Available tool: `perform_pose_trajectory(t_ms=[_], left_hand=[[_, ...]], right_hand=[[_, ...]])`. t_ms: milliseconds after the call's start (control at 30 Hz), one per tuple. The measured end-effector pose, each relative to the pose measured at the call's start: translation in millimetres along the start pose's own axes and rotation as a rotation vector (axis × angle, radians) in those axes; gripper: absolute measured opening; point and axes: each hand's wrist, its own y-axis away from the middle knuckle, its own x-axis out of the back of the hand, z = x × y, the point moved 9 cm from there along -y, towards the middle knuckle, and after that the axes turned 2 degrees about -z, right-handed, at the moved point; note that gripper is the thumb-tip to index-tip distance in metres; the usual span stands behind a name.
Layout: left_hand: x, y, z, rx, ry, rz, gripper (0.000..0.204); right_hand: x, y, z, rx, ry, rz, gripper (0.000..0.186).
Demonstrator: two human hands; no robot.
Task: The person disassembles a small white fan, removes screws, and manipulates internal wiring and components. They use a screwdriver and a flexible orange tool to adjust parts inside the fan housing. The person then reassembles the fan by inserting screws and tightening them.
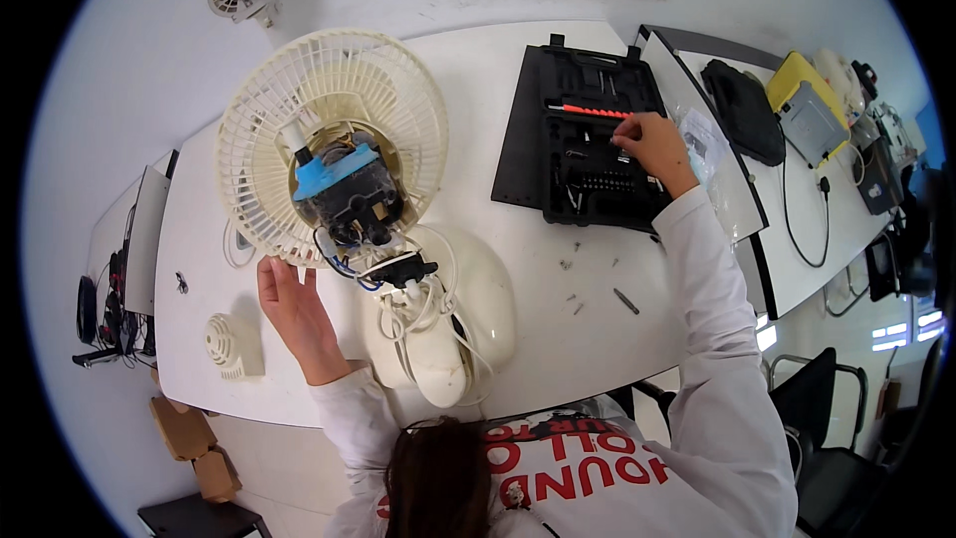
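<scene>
A cream table fan [329, 139] lies partly taken apart on the white table [558, 329], its motor [344, 189] bare with a blue part on top and loose wires running to the rounded base [443, 324]. My left hand [289, 304] rests at the lower rim of the fan's grille, fingers up against it. My right hand [652, 144] reaches into an open black tool case [583, 139], fingertips at the end of a red-handled tool [588, 112]. Whether the fingers pinch it is hard to see.
Small screws [573, 297] and a dark bit [626, 301] lie on the table in front of the case. A cream motor cover [227, 344] sits at the left. Further right are a clear bag, a black pouch [742, 110], a yellow device [807, 105] and cables.
</scene>
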Motion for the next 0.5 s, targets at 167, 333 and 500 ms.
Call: perform_pose_trajectory(t_ms=[167, 333, 500], left_hand=[[1, 1, 2, -0.012, -0.010, 0.015, 0.008], [2, 2, 4, -0.024, 0.000, -0.002, 0.010], [6, 0, 1, -0.033, -0.030, -0.008, 0.013]], right_hand=[[-13, -19, 11, -0.054, 0.160, -0.095, 0.017], [-4, -44, 11, 0.143, 0.309, 0.015, 0.024], [-31, -64, 34, 0.085, 0.496, -0.250, 0.026]])
